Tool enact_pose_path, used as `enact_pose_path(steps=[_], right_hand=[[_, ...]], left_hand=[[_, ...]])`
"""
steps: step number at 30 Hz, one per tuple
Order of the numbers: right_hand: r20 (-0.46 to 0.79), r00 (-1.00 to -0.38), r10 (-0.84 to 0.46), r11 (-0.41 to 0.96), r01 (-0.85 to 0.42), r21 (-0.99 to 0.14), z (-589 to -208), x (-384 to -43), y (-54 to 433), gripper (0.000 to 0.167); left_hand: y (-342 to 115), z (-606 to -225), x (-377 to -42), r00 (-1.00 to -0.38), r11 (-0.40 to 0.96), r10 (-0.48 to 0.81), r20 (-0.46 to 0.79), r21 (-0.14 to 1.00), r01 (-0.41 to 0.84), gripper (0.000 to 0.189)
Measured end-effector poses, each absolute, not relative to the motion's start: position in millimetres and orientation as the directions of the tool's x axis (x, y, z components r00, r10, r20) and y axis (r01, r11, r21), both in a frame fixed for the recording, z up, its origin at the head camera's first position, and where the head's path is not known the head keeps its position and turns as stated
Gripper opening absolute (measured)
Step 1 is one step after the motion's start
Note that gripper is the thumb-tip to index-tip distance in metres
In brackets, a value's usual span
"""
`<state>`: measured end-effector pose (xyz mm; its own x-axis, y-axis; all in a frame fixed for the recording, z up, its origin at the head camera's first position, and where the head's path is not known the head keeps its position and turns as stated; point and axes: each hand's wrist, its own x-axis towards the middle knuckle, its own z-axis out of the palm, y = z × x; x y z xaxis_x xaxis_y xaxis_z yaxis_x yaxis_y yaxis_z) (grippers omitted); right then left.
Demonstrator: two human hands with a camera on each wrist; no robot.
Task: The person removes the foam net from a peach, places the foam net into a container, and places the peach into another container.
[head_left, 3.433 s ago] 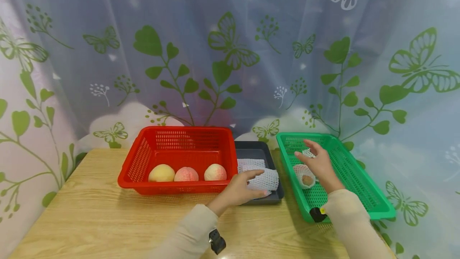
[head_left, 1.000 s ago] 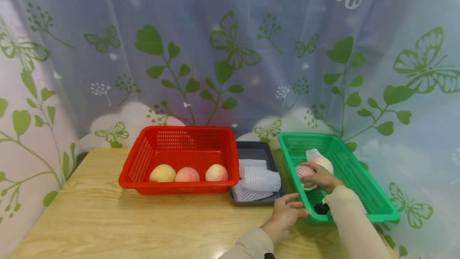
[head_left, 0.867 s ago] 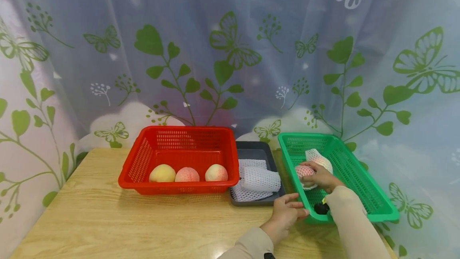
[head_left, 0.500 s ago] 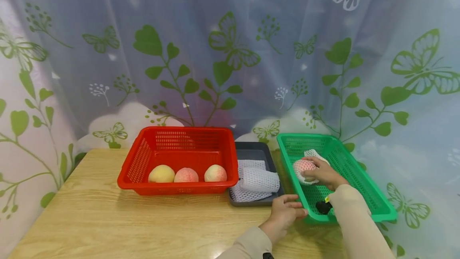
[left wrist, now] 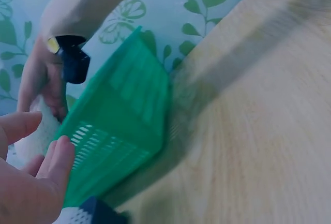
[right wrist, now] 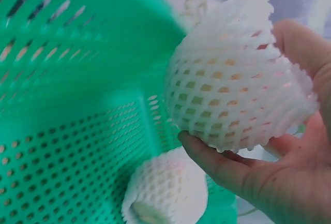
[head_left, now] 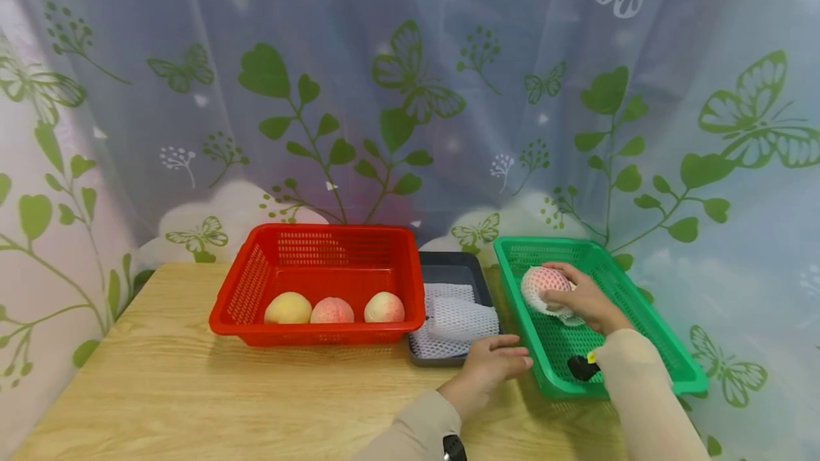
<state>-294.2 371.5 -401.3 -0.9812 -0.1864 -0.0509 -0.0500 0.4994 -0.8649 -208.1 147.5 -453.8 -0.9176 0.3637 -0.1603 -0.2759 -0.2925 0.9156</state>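
My right hand (head_left: 592,304) grips a pinkish peach (head_left: 541,287) in a white foam net inside the green basket (head_left: 680,374). In the right wrist view the fingers and thumb hold this netted peach (right wrist: 222,87) above the basket floor. Below it lies another netted peach (right wrist: 168,188), which the right hand mostly hides in the head view. My left hand (head_left: 487,368) is beside the basket's left wall with its fingers extended and nothing in it. The left wrist view shows the left hand (left wrist: 31,182) close to the green basket wall.
A red basket (head_left: 320,335) at the left holds three peaches (head_left: 332,310) without nets. Between the baskets, a dark grey tray (head_left: 451,260) carries several white foam nets (head_left: 464,319). All stand on a wooden table (head_left: 192,390) before a patterned curtain (head_left: 410,162).
The right hand reached down into the green basket, took hold of the netted peach and raised it slightly. The left hand moved from the tray to the basket's rim, then drew back left.
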Motion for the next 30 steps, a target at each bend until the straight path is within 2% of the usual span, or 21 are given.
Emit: enact_pose_path(steps=[16,23,30], right_hand=[[0.071,-0.975,-0.208,0.38,-0.148,-0.913,-374.3,-253.4,325.3,0.067],[0.114,-0.961,-0.25,0.309,-0.191,-0.932,-380.5,-233.4,299.4,0.066],[0.154,-0.947,-0.282,0.224,-0.221,-0.949,-402.8,-216.1,271.9,0.068]], left_hand=[[84.7,-428.6,-219.1,-0.928,-0.234,0.372,-0.006,0.967,-0.1,0.056],[56.4,-426.7,-214.7,-0.924,-0.255,0.379,0.043,0.965,-0.06,0.062],[32.8,-434.0,-208.7,-0.933,-0.21,0.357,0.051,0.977,-0.027,0.065]])
